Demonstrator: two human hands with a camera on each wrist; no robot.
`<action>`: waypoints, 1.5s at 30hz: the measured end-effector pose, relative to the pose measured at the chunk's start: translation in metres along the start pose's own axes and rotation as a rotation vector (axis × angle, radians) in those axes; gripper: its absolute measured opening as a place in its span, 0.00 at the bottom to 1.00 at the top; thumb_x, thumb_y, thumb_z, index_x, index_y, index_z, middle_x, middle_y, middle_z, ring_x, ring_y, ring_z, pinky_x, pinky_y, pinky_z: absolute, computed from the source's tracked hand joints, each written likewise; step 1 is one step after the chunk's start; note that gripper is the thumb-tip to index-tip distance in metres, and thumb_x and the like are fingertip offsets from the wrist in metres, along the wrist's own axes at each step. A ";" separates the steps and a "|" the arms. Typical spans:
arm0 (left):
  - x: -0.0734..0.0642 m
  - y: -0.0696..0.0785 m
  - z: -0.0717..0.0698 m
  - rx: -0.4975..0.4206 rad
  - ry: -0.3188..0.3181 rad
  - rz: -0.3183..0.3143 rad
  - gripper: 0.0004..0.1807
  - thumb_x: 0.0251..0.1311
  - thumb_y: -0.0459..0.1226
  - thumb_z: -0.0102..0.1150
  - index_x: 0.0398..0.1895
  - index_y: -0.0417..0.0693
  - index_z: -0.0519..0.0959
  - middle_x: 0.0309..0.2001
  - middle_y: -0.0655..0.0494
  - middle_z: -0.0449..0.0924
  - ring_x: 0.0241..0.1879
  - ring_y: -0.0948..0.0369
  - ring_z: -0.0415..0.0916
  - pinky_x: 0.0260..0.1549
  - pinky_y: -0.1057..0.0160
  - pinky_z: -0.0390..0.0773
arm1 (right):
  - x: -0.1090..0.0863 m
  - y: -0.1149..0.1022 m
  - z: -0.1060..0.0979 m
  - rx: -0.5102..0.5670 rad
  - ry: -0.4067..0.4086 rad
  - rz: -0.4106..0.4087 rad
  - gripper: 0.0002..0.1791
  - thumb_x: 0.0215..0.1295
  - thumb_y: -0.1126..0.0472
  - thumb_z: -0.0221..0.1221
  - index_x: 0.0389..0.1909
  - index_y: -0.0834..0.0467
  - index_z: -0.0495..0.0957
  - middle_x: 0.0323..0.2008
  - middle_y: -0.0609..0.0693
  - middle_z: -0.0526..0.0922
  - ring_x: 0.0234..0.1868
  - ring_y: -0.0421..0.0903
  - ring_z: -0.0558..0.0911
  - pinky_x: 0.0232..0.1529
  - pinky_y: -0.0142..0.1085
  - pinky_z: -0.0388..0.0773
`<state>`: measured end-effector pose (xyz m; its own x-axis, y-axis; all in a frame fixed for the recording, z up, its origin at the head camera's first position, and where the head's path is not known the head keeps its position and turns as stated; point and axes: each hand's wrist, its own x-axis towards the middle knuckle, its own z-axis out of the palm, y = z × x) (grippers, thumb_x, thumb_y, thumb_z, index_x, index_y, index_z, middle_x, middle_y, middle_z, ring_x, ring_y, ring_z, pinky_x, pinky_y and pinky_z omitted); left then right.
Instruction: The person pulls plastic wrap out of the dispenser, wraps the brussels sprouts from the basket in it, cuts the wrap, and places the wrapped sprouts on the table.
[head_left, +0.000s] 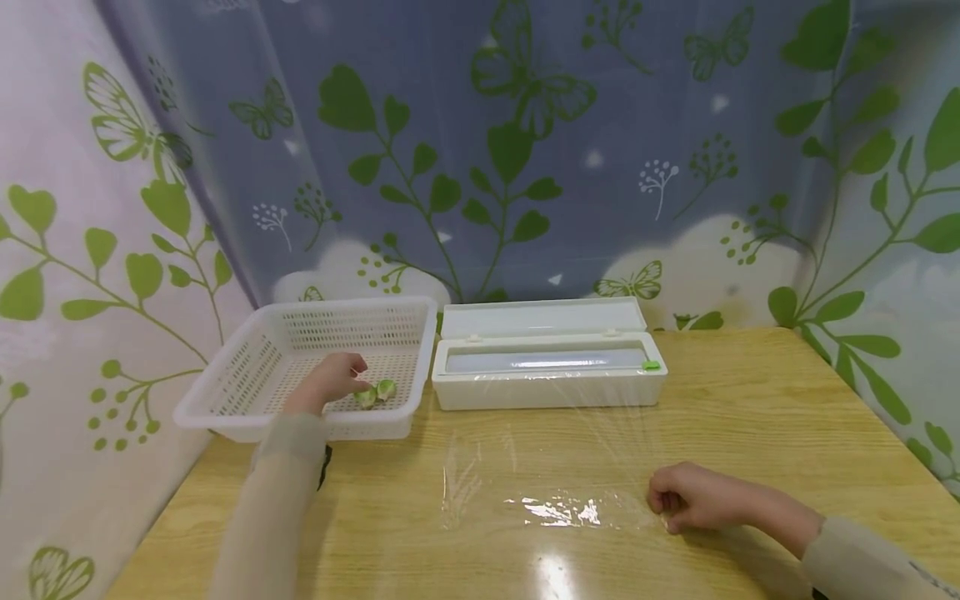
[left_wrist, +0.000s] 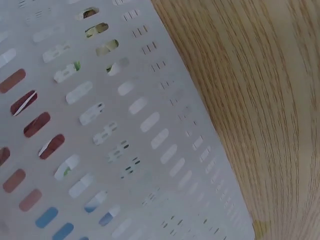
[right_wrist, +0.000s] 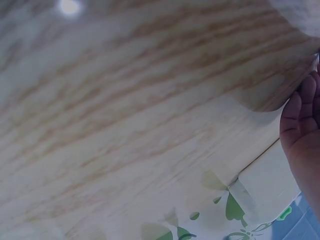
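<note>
1. Film (head_left: 562, 510), thin and clear, spread from the white box (head_left: 547, 394) toward the near side, over the wood table (head_left: 772, 417).
2. Right hand (head_left: 693, 497) at the near right corner of the film, fingers curled together and pinching its edge.
3. Left hand (head_left: 333, 382) well off to the left, down inside the white basket (head_left: 427, 354). A gap between thumb and fingers, with nothing seen held in it.
4. Little green sprouts (head_left: 386, 389) on the basket floor, toward its near right corner, just to the right and near side of the left fingertips. Touching or only close: cannot tell. Left hand much nearer than right hand. Round, so no long way to either; side by side, in a row from left to right.
5. White box just right of the basket, long way from left to right, lid (head_left: 543, 317) open on the far side, green clip (head_left: 650, 365) at the right end.
6. Leafy cloth (head_left: 442, 167) at the back.
7. Count, near to far: one film sheet, two hands, two sprouts, one basket, one box, one clip, one lid.
</note>
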<state>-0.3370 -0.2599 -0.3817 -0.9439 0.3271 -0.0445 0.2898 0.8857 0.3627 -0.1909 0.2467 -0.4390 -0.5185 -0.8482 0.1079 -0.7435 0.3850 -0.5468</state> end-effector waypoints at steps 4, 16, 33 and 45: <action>0.000 -0.004 0.003 0.031 -0.028 -0.041 0.21 0.44 0.38 0.54 0.41 0.33 0.67 0.39 0.40 0.68 0.37 0.50 0.66 0.33 0.56 0.66 | 0.002 0.000 0.000 0.002 -0.001 -0.012 0.13 0.34 0.66 0.60 0.22 0.52 0.66 0.19 0.40 0.66 0.21 0.32 0.65 0.19 0.23 0.63; -0.003 0.007 0.006 0.049 -0.196 -0.189 0.31 0.41 0.39 0.56 0.51 0.40 0.60 0.49 0.45 0.61 0.48 0.50 0.57 0.41 0.52 0.59 | 0.001 0.002 0.003 0.010 0.010 0.000 0.14 0.33 0.65 0.60 0.21 0.52 0.66 0.18 0.40 0.65 0.20 0.31 0.64 0.17 0.22 0.62; 0.001 0.007 0.007 0.109 -0.181 -0.189 0.19 0.43 0.37 0.55 0.40 0.38 0.68 0.40 0.47 0.68 0.38 0.54 0.65 0.33 0.57 0.65 | 0.001 -0.001 0.002 0.045 0.004 0.003 0.13 0.37 0.66 0.60 0.22 0.52 0.65 0.19 0.40 0.65 0.20 0.32 0.64 0.18 0.23 0.63; 0.000 0.005 0.001 0.070 -0.094 -0.148 0.13 0.43 0.35 0.54 0.34 0.38 0.70 0.31 0.50 0.70 0.30 0.57 0.66 0.28 0.59 0.67 | 0.001 0.000 0.002 0.007 0.023 -0.023 0.14 0.33 0.66 0.60 0.21 0.52 0.65 0.18 0.41 0.65 0.20 0.32 0.64 0.17 0.22 0.62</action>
<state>-0.3353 -0.2553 -0.3808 -0.9592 0.2178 -0.1803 0.1622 0.9461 0.2803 -0.1903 0.2449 -0.4406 -0.5111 -0.8482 0.1394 -0.7522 0.3629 -0.5499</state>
